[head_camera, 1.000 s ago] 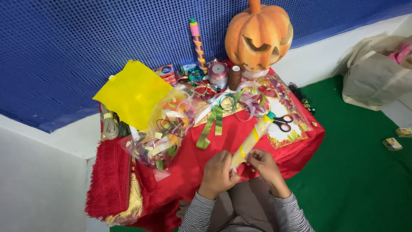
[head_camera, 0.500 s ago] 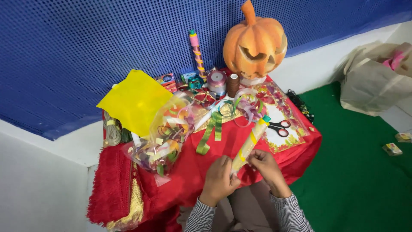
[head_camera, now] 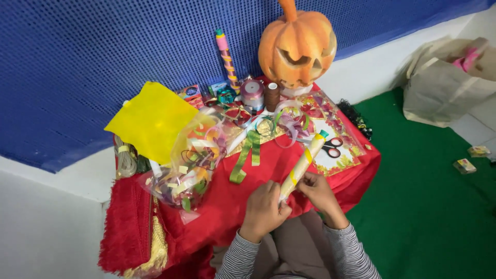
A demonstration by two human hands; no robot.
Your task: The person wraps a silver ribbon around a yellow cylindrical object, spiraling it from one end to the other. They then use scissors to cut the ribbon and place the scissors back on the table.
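Note:
Both my hands hold a rolled cream paper tube (head_camera: 301, 166) with yellow bands and a teal tip, slanted up to the right over the red-covered table (head_camera: 268, 165). My left hand (head_camera: 264, 209) grips its lower end from the left. My right hand (head_camera: 319, 191) pinches the same end from the right. Just past the tube's tip lie scissors (head_camera: 330, 146) with red and black handles. A green ribbon (head_camera: 247, 155) lies to the left of the tube.
An orange carved pumpkin (head_camera: 297, 46) stands at the back. A yellow sheet (head_camera: 152, 120), a clear bag of ribbon curls (head_camera: 186, 168), ribbon spools (head_camera: 253, 93) and a striped tube (head_camera: 227, 54) crowd the table. A beige bag (head_camera: 444, 82) sits on the green floor at right.
The view has shifted slightly. My hands have stayed at the tube's lower end, and the tube keeps the same slant over the table.

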